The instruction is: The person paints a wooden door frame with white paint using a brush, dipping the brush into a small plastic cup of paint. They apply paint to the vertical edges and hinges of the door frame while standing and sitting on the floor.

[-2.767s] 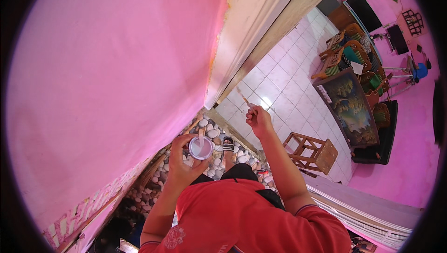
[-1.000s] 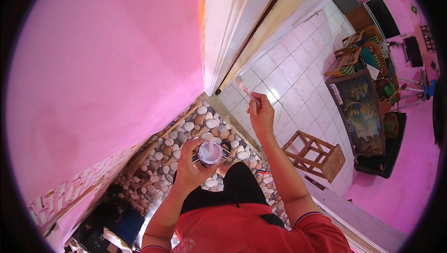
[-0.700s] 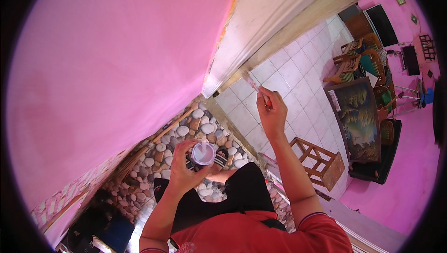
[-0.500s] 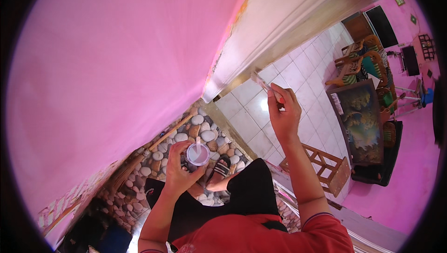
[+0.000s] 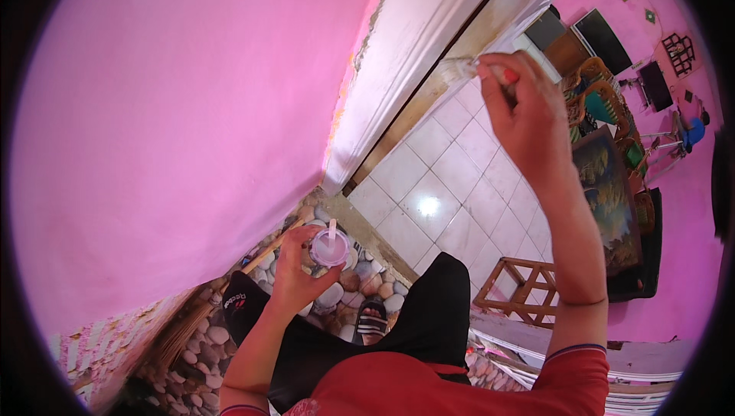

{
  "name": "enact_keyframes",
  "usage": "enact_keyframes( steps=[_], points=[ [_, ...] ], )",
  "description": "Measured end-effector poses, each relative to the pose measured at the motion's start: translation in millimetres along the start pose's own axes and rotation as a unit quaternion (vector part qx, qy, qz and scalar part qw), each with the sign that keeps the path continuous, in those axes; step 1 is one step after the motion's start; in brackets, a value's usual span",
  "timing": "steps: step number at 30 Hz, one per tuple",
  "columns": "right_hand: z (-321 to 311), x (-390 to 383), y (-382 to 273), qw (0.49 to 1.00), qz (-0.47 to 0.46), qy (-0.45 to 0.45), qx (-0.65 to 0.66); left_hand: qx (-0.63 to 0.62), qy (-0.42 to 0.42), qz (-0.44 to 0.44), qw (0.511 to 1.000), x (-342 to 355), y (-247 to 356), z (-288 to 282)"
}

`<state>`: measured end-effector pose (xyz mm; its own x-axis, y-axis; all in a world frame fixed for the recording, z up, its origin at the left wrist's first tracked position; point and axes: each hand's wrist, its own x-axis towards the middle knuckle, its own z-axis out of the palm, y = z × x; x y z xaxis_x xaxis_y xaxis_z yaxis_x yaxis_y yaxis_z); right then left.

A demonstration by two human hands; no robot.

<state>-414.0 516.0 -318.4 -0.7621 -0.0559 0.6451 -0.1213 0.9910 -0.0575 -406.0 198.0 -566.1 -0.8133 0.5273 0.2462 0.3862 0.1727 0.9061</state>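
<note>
Presently, your left hand (image 5: pixel 296 272) is gripping a small cup (image 5: pixel 328 263) over the pebble-patterned floor (image 5: pixel 330 297), a flat stick (image 5: pixel 332 230) leaning inside; your right hand (image 5: pixel 528 102) is grasping a brush (image 5: pixel 459 69) by the door frame (image 5: pixel 429 102), contact being unclear.

I see open air mid-frame between cup (image 5: pixel 328 253) and right hand (image 5: pixel 528 109); pink wall (image 5: pixel 176 132) blocks left, door frame (image 5: pixel 425 33) upper centre.

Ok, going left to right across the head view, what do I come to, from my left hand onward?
Left hand → the round cup it holds → striped sandal → paintbrush, blurred → right hand gripping it → landscape painting → black wall rack.
</note>
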Motion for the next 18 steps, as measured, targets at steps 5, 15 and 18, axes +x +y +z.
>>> enact_keyframes(
  steps=[5,15,18],
  points=[
    [-22.1,24.9,-12.9,0.993,-0.057,0.054,-0.083,-0.005,0.005,0.047,0.999,-1.9,-15.9,8.8],
    [15.9,-20.6,-36.1,0.996,0.077,-0.043,0.008,-0.007,-0.022,0.026,0.999,-14.3,-28.3,4.6],
    [18.1,-14.4,-21.9,0.997,0.062,-0.014,-0.052,-0.014,-0.017,0.02,1.0,-17.8,-43.6,10.9]
  ],
)
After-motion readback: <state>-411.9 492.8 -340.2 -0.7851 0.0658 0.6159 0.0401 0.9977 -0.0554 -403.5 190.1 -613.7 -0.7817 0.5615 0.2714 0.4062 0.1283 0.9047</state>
